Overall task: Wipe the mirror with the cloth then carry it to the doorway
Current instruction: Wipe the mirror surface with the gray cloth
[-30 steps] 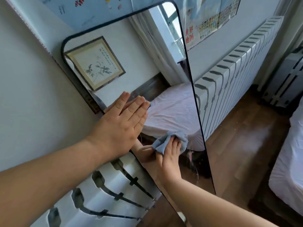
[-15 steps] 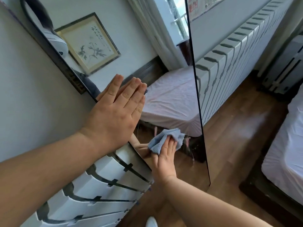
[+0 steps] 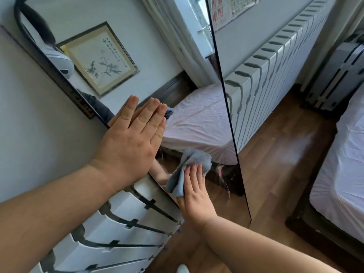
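A tall mirror [image 3: 149,42] with a thin dark frame and rounded top corner leans against the pale wall [image 3: 29,115], standing in front of a white radiator [image 3: 275,69] whose ribs run along the wall to the right of it and show again low on the left. The left hand [image 3: 134,140] lies flat against the mirror's left edge, fingers straight and pressed together, palm against the glass and frame; it grips nothing. Lower down and to the right, the right hand [image 3: 194,191] presses a crumpled blue-grey cloth [image 3: 189,170] against the glass, fingers spread over the fabric and holding it to the surface of the mirror; the cloth bunches above and to the left of the fingertips. Faint streaks mark the glass just right of the cloth. In the reflection there appear a framed ink painting of a plant with lines of script, a bed with a pale pink sheet, a white curtain and a window. A poster [image 3: 228,8] with red characters hangs on the wall above the radiator. The floor [image 3: 285,154] is brown wood, and the corner of a bed [image 3: 344,164] with a light sheet on a dark base fills the right side. A white shoe toe [image 3: 183,269] shows at the bottom edge.
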A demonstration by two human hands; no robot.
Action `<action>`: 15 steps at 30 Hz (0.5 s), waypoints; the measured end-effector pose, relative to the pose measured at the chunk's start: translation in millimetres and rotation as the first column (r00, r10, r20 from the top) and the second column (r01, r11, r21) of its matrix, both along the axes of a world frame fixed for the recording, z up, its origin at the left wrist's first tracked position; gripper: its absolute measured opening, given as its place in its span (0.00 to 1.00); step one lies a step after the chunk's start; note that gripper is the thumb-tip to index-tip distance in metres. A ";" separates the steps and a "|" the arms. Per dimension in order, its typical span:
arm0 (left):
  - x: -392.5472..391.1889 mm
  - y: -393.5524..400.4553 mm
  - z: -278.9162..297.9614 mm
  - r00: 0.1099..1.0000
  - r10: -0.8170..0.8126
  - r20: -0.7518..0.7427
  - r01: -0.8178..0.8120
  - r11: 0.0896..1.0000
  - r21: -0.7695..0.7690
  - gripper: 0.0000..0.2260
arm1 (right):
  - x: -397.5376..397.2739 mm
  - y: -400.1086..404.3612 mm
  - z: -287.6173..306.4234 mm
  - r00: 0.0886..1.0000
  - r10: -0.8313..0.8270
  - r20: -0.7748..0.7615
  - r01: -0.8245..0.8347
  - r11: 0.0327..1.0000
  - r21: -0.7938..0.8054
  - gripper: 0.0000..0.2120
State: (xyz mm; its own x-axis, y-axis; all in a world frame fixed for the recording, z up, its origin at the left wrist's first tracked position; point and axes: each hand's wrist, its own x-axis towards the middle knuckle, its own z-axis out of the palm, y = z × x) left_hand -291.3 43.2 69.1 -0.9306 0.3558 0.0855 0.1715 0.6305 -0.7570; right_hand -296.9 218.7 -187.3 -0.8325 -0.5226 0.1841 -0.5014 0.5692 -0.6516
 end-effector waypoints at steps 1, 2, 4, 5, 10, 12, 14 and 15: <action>0.6 -0.3 -1.0 1.000 -0.002 0.004 0.002 1.000 0.003 0.32 | 3.3 1.8 -7.1 1.000 -0.008 0.013 0.008 1.000 0.022 0.42; 0.4 -0.5 -2.0 1.000 -0.003 0.003 0.003 1.000 0.004 0.33 | 2.0 0.6 -7.0 1.000 -0.013 0.014 0.013 1.000 0.019 0.42; -0.1 -0.2 -0.9 1.000 0.000 0.004 0.000 1.000 0.007 0.33 | -11.4 -8.4 16.9 1.000 -0.009 -0.009 0.009 0.999 -0.034 0.41; -0.2 -0.5 -0.3 1.000 0.000 0.005 -0.001 1.000 0.015 0.33 | -20.4 -14.1 36.9 0.999 -0.001 -0.035 -0.002 0.998 -0.070 0.40; -0.9 -1.3 -0.6 1.000 0.017 0.012 -0.017 1.000 0.016 0.29 | -42.2 -31.8 100.4 0.995 -0.029 -0.091 0.010 0.981 -0.195 0.37; -0.5 0.0 0.6 0.999 0.025 0.029 -0.026 1.000 0.009 0.33 | -33.5 -28.0 73.8 0.997 -0.034 -0.070 0.022 0.988 -0.155 0.37; -0.1 0.4 0.7 0.999 0.026 0.035 -0.026 1.000 0.006 0.34 | -16.7 -15.8 29.4 0.998 -0.054 0.021 0.055 0.996 -0.075 0.39; 0.5 0.3 0.5 0.999 0.030 0.035 -0.030 1.000 -0.002 0.34 | -7.9 -8.3 10.2 0.995 -0.068 0.079 0.071 0.997 -0.039 0.39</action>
State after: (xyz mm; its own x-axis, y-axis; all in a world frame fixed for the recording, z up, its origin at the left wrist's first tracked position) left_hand -290.7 43.6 69.6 -0.9433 0.3279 0.0520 0.1792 0.6349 -0.7515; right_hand -304.8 210.3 -177.1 -0.8792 -0.4561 0.1378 -0.4084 0.5723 -0.7111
